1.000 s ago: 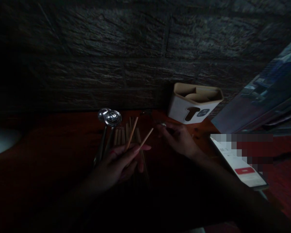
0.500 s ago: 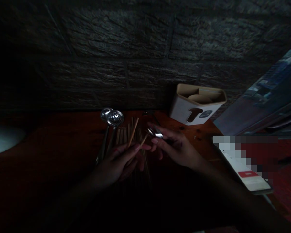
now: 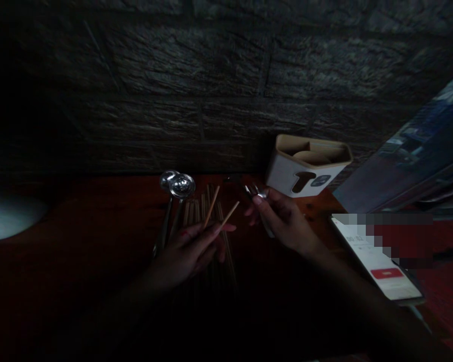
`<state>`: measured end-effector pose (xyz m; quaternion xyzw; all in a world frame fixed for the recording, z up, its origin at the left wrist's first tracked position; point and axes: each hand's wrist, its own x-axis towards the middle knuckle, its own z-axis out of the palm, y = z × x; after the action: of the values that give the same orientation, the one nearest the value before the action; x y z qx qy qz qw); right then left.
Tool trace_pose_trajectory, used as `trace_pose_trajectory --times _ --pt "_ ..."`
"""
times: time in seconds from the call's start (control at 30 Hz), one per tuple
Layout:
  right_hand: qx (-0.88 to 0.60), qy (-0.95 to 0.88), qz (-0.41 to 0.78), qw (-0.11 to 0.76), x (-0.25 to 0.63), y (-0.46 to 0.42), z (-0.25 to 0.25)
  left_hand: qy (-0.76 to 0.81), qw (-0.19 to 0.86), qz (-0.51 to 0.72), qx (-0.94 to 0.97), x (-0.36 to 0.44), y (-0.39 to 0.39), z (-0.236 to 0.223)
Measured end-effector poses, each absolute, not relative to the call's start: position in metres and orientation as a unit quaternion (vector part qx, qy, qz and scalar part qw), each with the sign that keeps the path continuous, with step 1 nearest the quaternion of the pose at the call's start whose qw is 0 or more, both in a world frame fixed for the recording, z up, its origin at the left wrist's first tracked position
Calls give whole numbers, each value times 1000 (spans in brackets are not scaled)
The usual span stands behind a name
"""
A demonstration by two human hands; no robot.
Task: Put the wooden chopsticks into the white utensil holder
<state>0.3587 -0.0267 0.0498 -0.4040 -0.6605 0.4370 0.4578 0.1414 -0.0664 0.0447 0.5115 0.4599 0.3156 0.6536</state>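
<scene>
In the middle of the dim head view, my left hand (image 3: 194, 246) is closed around two chopsticks (image 3: 212, 206), their tips pointing up and apart. My right hand (image 3: 285, 216) grips a metal fork (image 3: 253, 192) near its head, tines pointing up and to the left. More chopsticks (image 3: 192, 213) lie side by side on the wooden table, partly hidden behind my left hand. To their left rest a slotted ladle (image 3: 182, 186) and a second metal ladle (image 3: 166, 179) whose bowls overlap. Darkness hides the lower ends of these utensils.
A white utensil holder (image 3: 287, 173) with a tan divided rim stands against the brick wall (image 3: 154, 120) at the back right. A lit phone (image 3: 403, 289) lies at the right edge of the table. Something pale and rounded (image 3: 7, 216) shows at far left.
My right hand has moved right, away from my left hand, carrying the fork, whose tines now show clearly. My left hand stays nearly in place with the chopsticks.
</scene>
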Motion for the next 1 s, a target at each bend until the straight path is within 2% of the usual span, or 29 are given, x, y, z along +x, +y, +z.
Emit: trace_pose_trajectory --times 0.1,0.27,0.47,0.6,0.73,0.8,0.9,1.0 --pt "-392 -701 385 455 355 -35 48 456 650 319 517 142 -66 43" --pt "-339 -806 291 387 352 -37 45 463 632 323 530 141 -65 41" --pt "-517 -724 152 430 374 -12 42 450 639 307 543 143 -68 48" --pt "-459 -740 207 446 364 -24 42 459 636 335 522 143 -67 45" --pt "-336 -796 306 400 347 -38 39 466 638 327 519 141 -67 41" --pt "-359 -787 293 407 348 -33 36 469 635 330 517 141 -68 42" --pt "-471 -736 225 431 359 -19 33 459 634 327 529 143 -70 45" --pt "-489 -701 233 464 364 -15 32 451 631 325 541 144 -69 45"
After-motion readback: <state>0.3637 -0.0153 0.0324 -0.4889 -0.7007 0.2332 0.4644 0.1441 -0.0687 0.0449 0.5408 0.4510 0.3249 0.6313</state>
